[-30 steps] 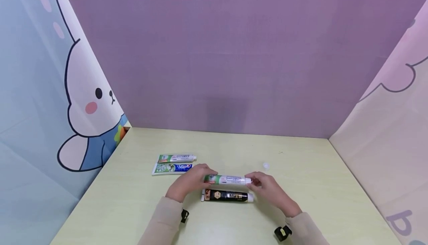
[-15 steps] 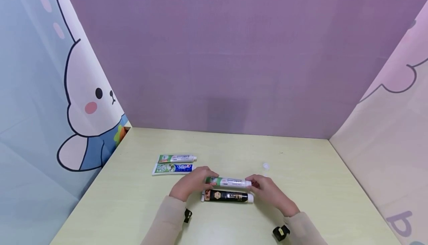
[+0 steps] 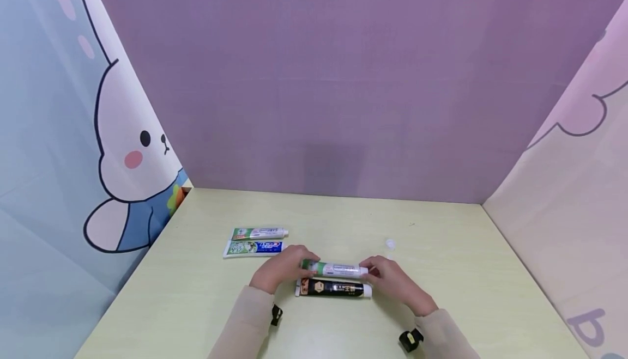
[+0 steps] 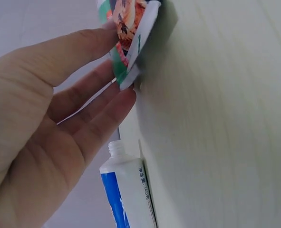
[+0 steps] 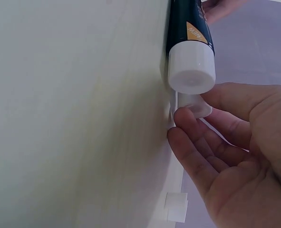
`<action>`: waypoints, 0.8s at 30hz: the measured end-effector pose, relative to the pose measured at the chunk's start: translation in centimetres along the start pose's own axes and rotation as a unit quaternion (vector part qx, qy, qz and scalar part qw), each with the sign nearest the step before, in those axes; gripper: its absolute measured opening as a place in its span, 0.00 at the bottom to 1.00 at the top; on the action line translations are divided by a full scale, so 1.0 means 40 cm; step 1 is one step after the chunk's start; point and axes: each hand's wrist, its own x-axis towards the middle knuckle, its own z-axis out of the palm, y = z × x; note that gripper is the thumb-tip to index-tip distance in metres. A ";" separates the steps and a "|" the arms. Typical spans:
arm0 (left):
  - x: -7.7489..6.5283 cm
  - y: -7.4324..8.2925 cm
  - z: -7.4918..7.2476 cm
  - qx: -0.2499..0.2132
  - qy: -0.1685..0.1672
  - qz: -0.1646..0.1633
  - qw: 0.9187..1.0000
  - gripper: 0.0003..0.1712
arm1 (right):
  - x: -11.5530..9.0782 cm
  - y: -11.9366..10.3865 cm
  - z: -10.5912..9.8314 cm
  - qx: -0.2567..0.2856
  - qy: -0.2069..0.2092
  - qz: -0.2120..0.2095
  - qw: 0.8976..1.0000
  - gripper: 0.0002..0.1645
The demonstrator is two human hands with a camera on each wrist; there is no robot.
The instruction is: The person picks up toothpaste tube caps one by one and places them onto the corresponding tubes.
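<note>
A green-and-white toothpaste tube [image 3: 338, 269] lies crosswise between my two hands. My left hand [image 3: 285, 265] pinches its flat end between thumb and fingers. The fingers of my right hand [image 3: 391, 278] hold its white cap [image 5: 196, 105] at the other end. Just nearer to me lies a black toothpaste tube [image 3: 331, 288], parallel to it and with a white cap [image 5: 191, 67] on. In the right wrist view that cap partly hides the held one. The left wrist view shows the black tube's flat end [image 4: 129, 28] in front of the green one.
Back left lie a blue-and-green toothpaste tube [image 3: 252, 247], its threaded nozzle [image 4: 116, 148] bare, and another green-and-white tube [image 3: 260, 232]. Behind my right hand a loose white cap [image 3: 390, 243] sits on the pale table [image 3: 162, 293]. A purple cloth [image 3: 333, 75] hangs beyond.
Both hands have come slightly toward me with the green-and-white tube, which now lies closer to the black tube. In the last half second they barely move. The other tubes stay put.
</note>
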 end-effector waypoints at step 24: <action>-0.027 -0.003 -0.079 0.023 0.037 -0.017 0.999 0.21 | -0.012 -0.024 -0.025 -0.013 0.013 0.021 1.000 0.19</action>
